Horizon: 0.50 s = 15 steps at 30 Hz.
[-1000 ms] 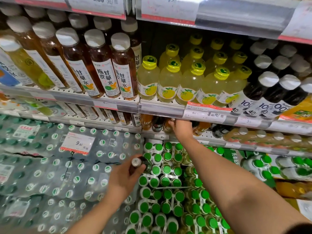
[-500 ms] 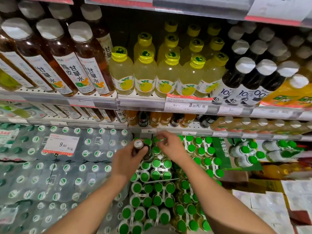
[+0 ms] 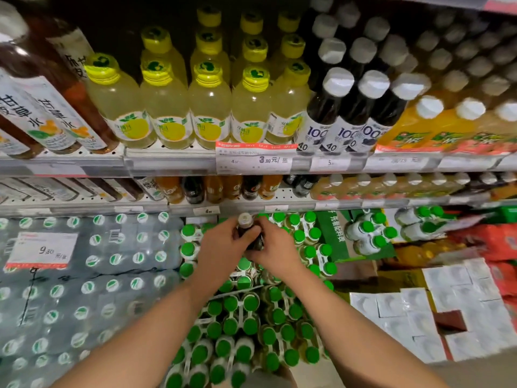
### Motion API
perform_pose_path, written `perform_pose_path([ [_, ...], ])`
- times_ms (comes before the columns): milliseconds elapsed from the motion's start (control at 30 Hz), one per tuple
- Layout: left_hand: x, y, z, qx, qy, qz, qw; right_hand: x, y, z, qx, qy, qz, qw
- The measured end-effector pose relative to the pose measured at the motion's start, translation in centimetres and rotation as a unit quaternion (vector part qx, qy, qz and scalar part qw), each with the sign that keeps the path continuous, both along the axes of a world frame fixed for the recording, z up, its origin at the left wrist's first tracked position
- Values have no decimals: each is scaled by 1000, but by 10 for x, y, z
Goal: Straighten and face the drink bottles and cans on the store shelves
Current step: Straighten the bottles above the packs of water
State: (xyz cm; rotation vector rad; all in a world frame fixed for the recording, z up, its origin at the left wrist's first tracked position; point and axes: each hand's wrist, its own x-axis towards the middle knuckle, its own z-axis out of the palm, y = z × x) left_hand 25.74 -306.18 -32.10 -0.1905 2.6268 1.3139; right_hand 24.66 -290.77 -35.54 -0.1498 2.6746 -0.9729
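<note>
Store shelves (image 3: 167,163) hold yellow bottles above. Below them, over green-capped packs (image 3: 237,317), the right hand (image 3: 275,252) has left the lower shelf and joined the left hand (image 3: 221,247); both now grip one dark bottle (image 3: 247,231), likely turning it for facing.

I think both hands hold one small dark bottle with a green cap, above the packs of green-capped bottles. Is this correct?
Not quite: the cap is pale grey, not green. The head view shows the left hand and the right hand holding one small dark bottle above the packs of green-capped bottles.
</note>
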Motion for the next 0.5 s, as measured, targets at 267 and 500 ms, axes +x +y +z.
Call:
perform_pose_path([
  [267,-6,5,22,-106,101,-71,987,-40,59,1,35,42,-120,991],
  [500,-22,-23,36,-327,261,-90,904,-84,75,-8,8,49,-248,967],
])
